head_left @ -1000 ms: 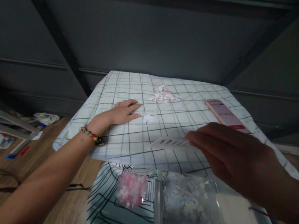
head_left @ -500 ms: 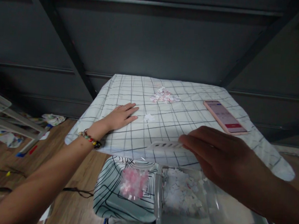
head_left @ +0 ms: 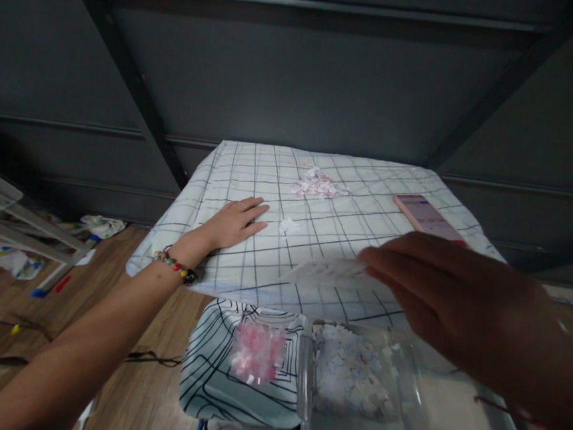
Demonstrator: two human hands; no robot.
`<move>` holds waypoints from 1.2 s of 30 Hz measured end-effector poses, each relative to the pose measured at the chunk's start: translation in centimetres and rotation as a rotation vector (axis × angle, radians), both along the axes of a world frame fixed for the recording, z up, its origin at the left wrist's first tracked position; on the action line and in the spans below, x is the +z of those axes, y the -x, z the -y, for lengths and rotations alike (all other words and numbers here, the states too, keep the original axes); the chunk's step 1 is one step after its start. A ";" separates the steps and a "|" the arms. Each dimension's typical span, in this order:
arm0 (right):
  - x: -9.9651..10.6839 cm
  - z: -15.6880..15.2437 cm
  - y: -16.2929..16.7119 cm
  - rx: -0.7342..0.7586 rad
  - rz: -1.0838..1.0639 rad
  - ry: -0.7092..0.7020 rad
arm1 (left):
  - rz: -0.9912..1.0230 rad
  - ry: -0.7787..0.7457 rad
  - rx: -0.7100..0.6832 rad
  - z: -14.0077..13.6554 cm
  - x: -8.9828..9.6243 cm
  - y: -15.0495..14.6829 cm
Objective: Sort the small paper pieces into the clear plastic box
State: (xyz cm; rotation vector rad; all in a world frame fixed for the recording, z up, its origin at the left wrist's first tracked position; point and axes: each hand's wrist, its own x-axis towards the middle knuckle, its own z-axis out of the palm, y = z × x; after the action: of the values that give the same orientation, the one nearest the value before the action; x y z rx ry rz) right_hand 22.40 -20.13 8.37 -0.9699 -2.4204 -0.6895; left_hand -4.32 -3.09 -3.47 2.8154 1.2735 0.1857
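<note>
My left hand [head_left: 238,224] lies flat on the checked cloth [head_left: 242,265], fingers spread, holding nothing. Just right of its fingertips is a small group of white paper pieces [head_left: 289,226]. My right hand [head_left: 426,281] is raised above the near right part of the cloth. Between its thumb and fingers it pinches a thin white card [head_left: 329,270], blurred by motion. Farther back lies a heap of white and pink paper pieces [head_left: 319,184].
A pink-edged phone [head_left: 429,217] lies at the right, partly behind my right hand. Below the table edge, a patterned seat [head_left: 216,389] bears a bag of pink pieces [head_left: 258,352]. Beside it stands a clear plastic box [head_left: 306,384] with paper scraps [head_left: 348,367]. A dark panel wall [head_left: 298,75] closes the back.
My right hand has come a little nearer and to the right with the card, now covering the phone's lower end. My left hand rests in the same place on the cloth.
</note>
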 end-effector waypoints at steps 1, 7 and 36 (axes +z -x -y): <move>-0.1 -1.1 -0.3 -0.010 -0.013 -0.017 | -0.002 -0.002 0.003 0.0 0.0 0.0; -2.1 -10.7 -0.2 -0.031 -0.118 0.073 | -0.015 -0.003 0.084 0.1 0.1 -0.1; -2.2 -5.5 -8.9 0.150 -0.052 0.392 | -0.099 -0.076 0.128 -0.8 -0.4 0.6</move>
State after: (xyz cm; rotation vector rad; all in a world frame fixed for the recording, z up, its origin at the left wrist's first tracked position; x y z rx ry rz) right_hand 31.30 -14.59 6.21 -0.9197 -2.6018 -0.1353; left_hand -4.96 -2.28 -3.85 2.8395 1.5011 0.1021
